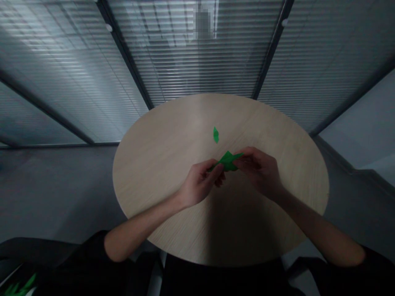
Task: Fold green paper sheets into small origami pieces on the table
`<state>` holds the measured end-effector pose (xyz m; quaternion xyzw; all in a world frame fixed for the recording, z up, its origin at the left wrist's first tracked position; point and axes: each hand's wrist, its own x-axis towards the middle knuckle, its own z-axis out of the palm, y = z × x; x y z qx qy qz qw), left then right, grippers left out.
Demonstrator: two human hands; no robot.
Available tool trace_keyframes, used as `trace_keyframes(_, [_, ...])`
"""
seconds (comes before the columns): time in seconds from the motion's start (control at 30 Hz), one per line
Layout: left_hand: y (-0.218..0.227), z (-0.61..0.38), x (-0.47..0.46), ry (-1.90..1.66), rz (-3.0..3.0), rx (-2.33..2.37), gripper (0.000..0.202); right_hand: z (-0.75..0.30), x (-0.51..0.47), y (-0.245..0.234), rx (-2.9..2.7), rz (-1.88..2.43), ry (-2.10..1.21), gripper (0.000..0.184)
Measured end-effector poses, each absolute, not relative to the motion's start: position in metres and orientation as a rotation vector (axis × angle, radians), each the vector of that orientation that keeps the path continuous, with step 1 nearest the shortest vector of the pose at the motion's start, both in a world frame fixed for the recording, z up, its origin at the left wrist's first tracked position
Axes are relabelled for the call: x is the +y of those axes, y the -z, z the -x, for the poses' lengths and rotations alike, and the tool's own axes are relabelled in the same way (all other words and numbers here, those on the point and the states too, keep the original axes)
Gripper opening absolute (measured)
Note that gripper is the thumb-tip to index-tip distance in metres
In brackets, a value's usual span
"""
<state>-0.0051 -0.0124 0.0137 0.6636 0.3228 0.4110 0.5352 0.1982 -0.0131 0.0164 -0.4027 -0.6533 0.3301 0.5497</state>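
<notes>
A folded piece of green paper [228, 162] is held up over the round table, with a pointed peak at its top and a thin point toward the right. My left hand [202, 179] pinches its left end between thumb and fingers. On the other side, my right hand [261, 168] grips the right end with the fingertips. Parts of the paper are covered by my fingers. Farther back on the tabletop lies a small separate green paper piece [216, 135], touched by neither hand.
The round wooden table [154, 164] stands before glass panels with blinds [197, 65] behind its far edge. A dark chair arm [37, 246] is at the lower left, with green leaf-like shapes [21, 285] below it. A pale wall [364, 123] stands at right.
</notes>
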Motion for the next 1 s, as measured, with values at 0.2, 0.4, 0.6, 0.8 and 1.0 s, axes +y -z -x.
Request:
trace_keyframes(0.2, [-0.0151, 0.0066, -0.0124, -0.962, -1.571, 0.803, 0.035, -0.1980, -0.0140, -0.0160, -1.488, 0.945, -0.802, 0.010])
trace_keyframes(0.4, [-0.0170, 0.0074, -0.0124, -0.944, -1.540, 0.757, 0.035, -0.1961, -0.0142, -0.0172, -1.450, 0.945, -0.795, 0.010])
trace_keyframes(0.6, [-0.0137, 0.0079, -0.0116, -0.907, -1.547, 0.693, 0.038, -0.1969, -0.0119, -0.0172, -1.420, 0.945, -0.775, 0.009])
trace_keyframes(0.8, [-0.0094, 0.0092, -0.0104, -0.891, -1.528, 0.699, 0.039, -0.1968, -0.0128, -0.0175, -1.409, 0.947, -0.784, 0.010])
trace_keyframes(1.0, [-0.0108, 0.0087, -0.0096, -0.894, -1.530, 0.705, 0.037, -0.1972, -0.0120, -0.0173, -1.417, 0.942, -0.800, 0.011])
